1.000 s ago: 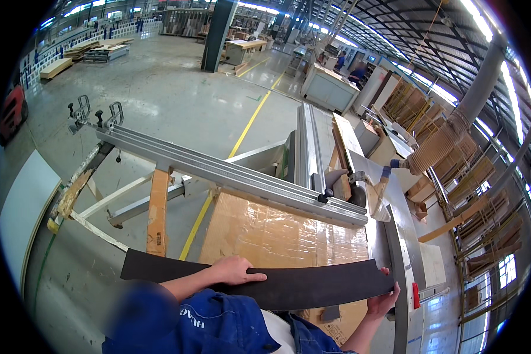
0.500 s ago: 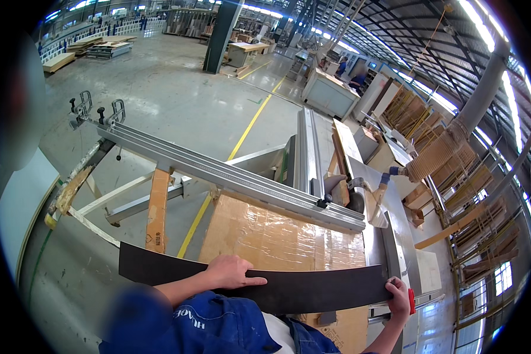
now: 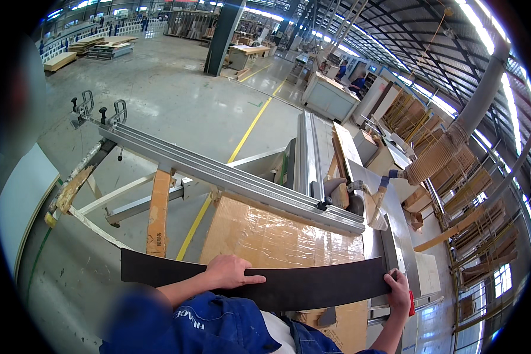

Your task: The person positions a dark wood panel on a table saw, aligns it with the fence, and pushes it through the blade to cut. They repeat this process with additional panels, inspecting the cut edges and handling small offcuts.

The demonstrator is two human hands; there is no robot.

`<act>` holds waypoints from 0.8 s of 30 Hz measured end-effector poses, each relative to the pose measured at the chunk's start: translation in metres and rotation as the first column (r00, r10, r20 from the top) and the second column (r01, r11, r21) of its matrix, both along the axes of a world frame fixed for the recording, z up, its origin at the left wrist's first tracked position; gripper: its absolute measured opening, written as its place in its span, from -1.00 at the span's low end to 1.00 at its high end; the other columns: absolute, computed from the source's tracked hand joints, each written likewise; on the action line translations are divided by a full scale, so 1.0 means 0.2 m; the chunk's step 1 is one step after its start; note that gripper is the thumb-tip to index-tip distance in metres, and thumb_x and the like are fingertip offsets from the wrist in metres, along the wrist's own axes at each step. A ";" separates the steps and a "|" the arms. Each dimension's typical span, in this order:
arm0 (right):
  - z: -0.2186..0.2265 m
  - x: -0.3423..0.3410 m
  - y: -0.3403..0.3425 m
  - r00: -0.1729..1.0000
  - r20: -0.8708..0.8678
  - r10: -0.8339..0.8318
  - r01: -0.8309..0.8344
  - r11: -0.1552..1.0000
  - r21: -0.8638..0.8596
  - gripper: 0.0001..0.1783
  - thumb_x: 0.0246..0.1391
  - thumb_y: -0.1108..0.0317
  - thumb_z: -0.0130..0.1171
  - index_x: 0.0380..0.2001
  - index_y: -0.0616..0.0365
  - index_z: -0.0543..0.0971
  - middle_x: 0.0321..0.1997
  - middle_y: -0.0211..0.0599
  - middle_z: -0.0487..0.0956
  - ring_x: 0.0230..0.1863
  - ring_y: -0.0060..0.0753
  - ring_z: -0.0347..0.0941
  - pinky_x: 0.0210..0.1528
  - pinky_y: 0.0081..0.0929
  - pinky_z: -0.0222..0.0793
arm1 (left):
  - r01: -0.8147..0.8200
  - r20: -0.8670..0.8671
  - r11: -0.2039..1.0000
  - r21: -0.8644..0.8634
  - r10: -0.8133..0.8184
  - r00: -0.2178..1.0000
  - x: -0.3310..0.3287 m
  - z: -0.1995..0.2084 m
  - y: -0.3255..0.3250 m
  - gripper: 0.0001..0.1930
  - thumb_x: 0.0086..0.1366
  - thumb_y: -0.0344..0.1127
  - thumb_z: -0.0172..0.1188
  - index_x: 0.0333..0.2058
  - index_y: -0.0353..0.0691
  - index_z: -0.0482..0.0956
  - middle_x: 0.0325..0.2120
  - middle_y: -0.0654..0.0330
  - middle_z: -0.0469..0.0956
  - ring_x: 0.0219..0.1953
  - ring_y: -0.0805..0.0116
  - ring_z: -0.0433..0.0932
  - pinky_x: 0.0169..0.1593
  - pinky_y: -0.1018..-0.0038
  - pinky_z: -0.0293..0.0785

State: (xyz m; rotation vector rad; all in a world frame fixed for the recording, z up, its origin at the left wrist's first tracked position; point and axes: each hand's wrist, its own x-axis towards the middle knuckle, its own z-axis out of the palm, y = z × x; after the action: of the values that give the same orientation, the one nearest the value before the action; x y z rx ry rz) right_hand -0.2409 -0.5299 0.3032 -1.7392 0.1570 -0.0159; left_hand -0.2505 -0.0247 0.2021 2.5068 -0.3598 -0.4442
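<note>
Left hand (image 3: 228, 272) is clasping the upper edge of a long, flat dark strip (image 3: 324, 284), one digit lying straight along its face; right hand (image 3: 399, 289) is pinching its right end. Strip is spanning the torso, partly overlapping glossy brown cardboard (image 3: 277, 236); grooved straight metal rail (image 3: 236, 183) is lying beyond.

You have a long, narrow, near-black board (image 3: 318, 286) stretched crosswise in front of you, its plain, broad face showing, a thin pale line along its far edge.
</note>
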 end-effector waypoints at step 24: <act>0.02 -0.08 -0.04 0.995 0.092 0.027 -0.014 0.990 -0.139 -0.77 0.10 0.45 0.37 -0.47 0.11 0.46 -0.35 -0.36 0.60 -0.36 -0.62 0.47 -0.24 -0.60 0.43 | -0.003 0.044 1.000 -0.016 0.004 0.999 -0.04 -0.04 0.00 -0.11 0.13 0.69 -0.09 -0.48 -0.18 0.65 -0.42 -0.03 0.68 -0.23 -0.07 0.68 -0.11 0.06 0.59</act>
State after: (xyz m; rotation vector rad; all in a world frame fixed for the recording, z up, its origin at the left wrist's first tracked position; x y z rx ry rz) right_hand -0.2560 -0.5388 0.3079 -1.8742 0.0696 -0.0952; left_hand -0.2580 -0.0238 0.1938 2.5047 -0.3743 -0.3836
